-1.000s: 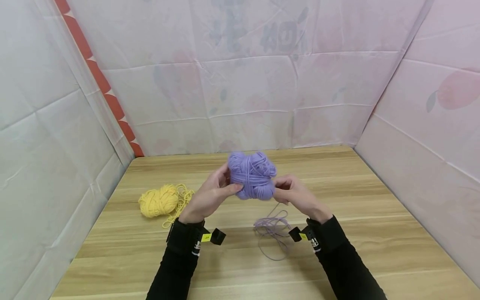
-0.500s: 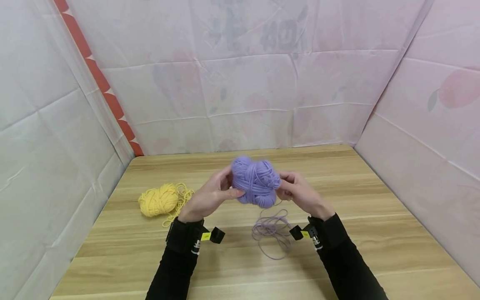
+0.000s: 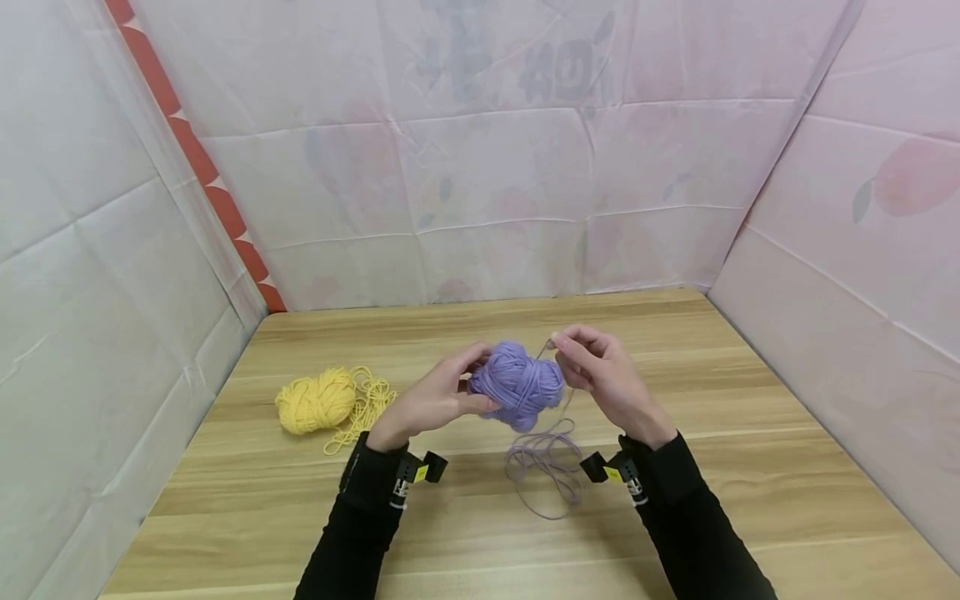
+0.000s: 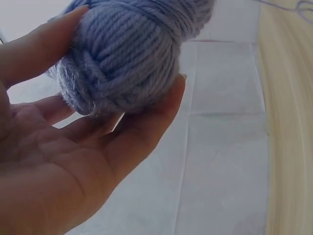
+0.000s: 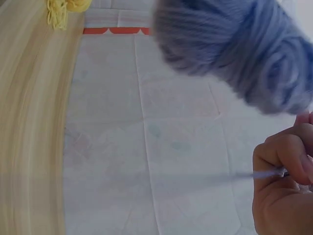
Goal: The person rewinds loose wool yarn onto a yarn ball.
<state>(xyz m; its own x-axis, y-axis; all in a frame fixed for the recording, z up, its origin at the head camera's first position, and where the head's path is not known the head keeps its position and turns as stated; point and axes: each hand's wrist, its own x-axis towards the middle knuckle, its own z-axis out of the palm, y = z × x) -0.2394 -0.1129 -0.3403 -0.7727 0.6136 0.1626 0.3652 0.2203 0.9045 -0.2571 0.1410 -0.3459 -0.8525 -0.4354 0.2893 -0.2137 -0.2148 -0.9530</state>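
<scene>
A purple ball of yarn (image 3: 519, 385) is held above the table by my left hand (image 3: 438, 396), thumb on the near side and fingers behind. In the left wrist view the fingers cup the yarn ball (image 4: 122, 58) at one end. To its right, my right hand (image 3: 603, 375) pinches a purple strand (image 3: 543, 348) between thumb and fingertips. That strand runs toward the ball; another length hangs below the hand. On the table underneath lies a loose tangle of purple yarn (image 3: 543, 458). In the right wrist view the strand (image 5: 266, 174) comes out of the curled fingers, blurred.
A yellow ball of yarn (image 3: 317, 402) lies at the left on the wooden table (image 3: 675, 517), with its loose yellow strands (image 3: 371, 400) beside it. White sheets (image 3: 487, 183) stand around the table's back and both sides.
The purple ball has turned and come lower, slightly to the right, with my left hand. My right hand has risen from the ball's side, drawing the strand up away from it.
</scene>
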